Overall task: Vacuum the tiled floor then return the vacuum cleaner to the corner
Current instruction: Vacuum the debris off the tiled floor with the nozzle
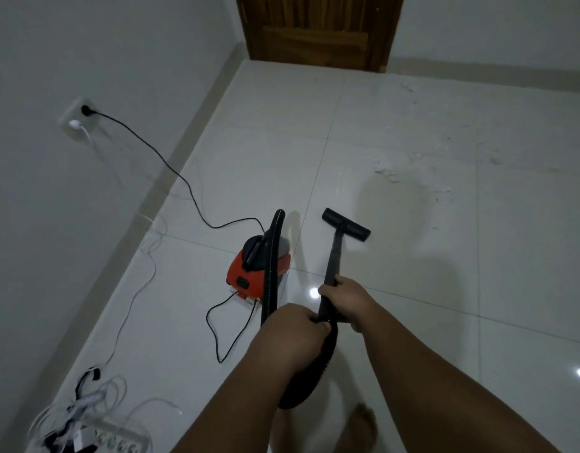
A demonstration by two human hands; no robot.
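Note:
A small red and black vacuum cleaner (254, 268) stands on the white tiled floor (478, 256) at mid-frame. Its black hose (273, 263) arcs up from the body and loops down to the black wand (331, 266). The wand ends in a flat black floor nozzle (346, 224) resting on the tiles. My right hand (345, 300) grips the wand partway up. My left hand (295, 325) grips the wand's lower end where the hose joins. White dust and crumbs (409, 173) lie on the floor ahead to the right.
The vacuum's black cord (171, 168) runs to a wall socket (76, 117) on the left wall. A power strip (118, 441) with tangled white cables lies bottom left. A wooden door (318, 27) stands at the far wall. My bare feet (360, 426) are below.

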